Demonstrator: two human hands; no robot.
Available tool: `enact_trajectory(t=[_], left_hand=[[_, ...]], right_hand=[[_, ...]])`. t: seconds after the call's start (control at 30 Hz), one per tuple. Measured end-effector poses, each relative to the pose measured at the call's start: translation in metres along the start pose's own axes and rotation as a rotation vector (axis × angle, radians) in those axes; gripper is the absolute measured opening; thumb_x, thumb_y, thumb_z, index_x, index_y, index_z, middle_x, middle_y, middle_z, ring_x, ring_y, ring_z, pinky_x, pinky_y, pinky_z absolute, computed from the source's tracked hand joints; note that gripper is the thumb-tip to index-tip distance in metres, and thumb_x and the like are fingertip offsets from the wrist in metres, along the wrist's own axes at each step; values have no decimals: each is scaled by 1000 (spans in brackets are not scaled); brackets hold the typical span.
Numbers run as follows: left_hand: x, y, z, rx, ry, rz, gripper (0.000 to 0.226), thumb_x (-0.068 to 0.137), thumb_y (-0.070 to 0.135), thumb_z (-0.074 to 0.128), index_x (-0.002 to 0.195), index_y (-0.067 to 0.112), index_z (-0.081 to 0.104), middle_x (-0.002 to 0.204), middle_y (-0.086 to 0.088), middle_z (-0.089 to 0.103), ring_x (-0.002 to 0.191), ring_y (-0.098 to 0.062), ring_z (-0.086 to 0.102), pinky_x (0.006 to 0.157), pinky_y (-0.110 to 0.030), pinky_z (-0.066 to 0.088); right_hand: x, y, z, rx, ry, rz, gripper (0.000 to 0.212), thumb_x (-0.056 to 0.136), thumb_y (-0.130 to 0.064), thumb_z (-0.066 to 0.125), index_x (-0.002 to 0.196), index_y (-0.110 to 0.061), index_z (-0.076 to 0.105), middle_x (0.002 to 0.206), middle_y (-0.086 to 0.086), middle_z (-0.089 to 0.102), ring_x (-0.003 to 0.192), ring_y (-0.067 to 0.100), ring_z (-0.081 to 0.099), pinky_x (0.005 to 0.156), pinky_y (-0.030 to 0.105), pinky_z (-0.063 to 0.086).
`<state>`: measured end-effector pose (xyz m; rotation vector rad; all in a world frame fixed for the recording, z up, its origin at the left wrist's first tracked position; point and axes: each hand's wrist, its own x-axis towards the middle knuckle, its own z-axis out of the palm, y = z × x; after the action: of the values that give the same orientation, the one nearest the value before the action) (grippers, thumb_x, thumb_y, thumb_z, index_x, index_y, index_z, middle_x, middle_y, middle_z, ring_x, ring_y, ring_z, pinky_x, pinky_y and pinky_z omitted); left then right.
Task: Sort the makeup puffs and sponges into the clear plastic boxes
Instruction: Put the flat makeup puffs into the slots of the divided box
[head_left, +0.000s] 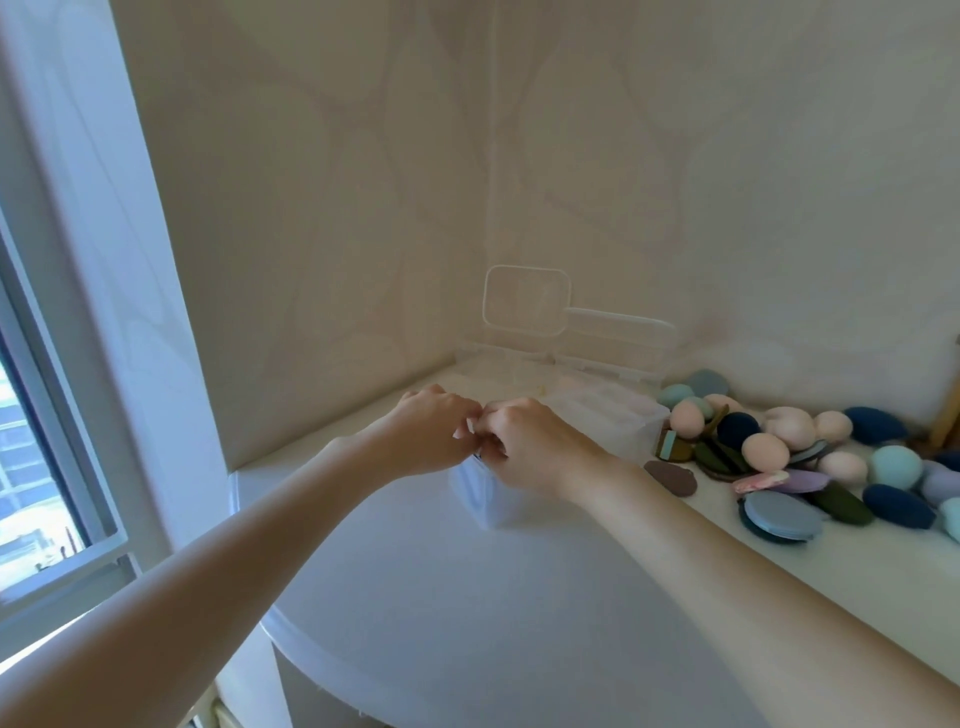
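A small clear plastic box (485, 499) stands on the white table (467, 597) in front of me. Both my hands meet over its top. My left hand (431, 431) and my right hand (524, 441) have their fingers curled at the box's upper rim, seemingly pinching it; the exact hold is hidden. To the right lies a pile of makeup puffs and sponges (810, 457): pink, navy, teal and olive egg sponges and flat round puffs. A second clear box (608, 421) sits behind my right hand. A third clear box with its lid up (527, 301) stands in the corner.
Cream walls close the table at the back and left. A window (36, 467) is at the far left. The table's curved front edge (332, 670) runs below my arms. A wooden object (948, 415) pokes in at the right edge.
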<state>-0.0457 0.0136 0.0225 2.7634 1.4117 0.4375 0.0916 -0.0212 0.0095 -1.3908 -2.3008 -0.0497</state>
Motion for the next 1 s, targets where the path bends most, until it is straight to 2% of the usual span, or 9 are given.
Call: enact_trajectory(t=[0.13,0.2,0.27,0.37,0.43,0.57,0.7,0.83,1.0], left_hand=[[-2,-3,-1,-53,-66,-3,27,90,20,44,102,21,68,105,5,65,119,-15,43,100,-29,36],[-4,-6,-2,-93,-72,-8,26,90,22,45,100,21,69,106,5,65,119,-12,42,99,-27,38],[-3,-6,-2,-60,-78,-10,26,91,23,44,99,19,68,106,6,65,118,-13,41,98,-26,36],[-2,1,-2,51,-50,21,26,91,27,44,99,19,68,109,6,63,117,-16,41,99,-26,32],[-2,7,-3,54,-68,4,25,90,26,45,97,19,68,108,5,63,113,-15,43,96,-25,36],[-4,15,-6,5,-128,-38,26,87,21,42,89,19,68,99,3,66,98,-19,60,86,-33,51],[-4,16,-6,-38,-170,-22,24,88,20,42,87,23,65,100,3,67,97,-18,61,89,-34,51],[-2,17,-7,-48,-189,-35,21,87,18,44,83,25,63,93,7,63,98,-17,61,90,-31,50],[1,17,-4,6,-185,-75,24,87,17,42,90,15,66,103,2,68,102,-19,60,89,-34,50]], right_hand=[[-9,4,-21,-16,211,67,23,89,-9,48,82,1,67,80,13,66,75,28,59,67,33,44],[-20,20,-38,-21,379,210,19,89,-8,50,79,-2,65,71,9,64,64,23,57,57,29,42],[-37,45,-49,-100,417,419,20,91,-10,48,75,-5,60,65,6,58,59,23,52,50,28,37],[-59,77,-40,-209,117,717,20,92,-12,43,73,-11,46,75,6,47,72,27,48,50,27,32],[-68,88,-22,-219,-115,776,11,94,-18,41,84,-14,42,93,7,46,83,27,51,60,29,42],[-76,95,-7,-256,-170,728,14,95,-22,36,89,-19,48,103,7,54,96,27,54,82,36,48],[-69,80,-24,-251,-180,678,13,92,-18,44,87,-8,51,83,6,55,77,24,54,63,29,43],[-49,47,-56,-193,74,594,33,94,-14,44,62,-9,44,62,6,49,57,22,49,50,27,34],[-17,13,-59,-36,281,307,21,91,-3,42,92,-5,62,75,5,56,73,23,52,66,29,38]])
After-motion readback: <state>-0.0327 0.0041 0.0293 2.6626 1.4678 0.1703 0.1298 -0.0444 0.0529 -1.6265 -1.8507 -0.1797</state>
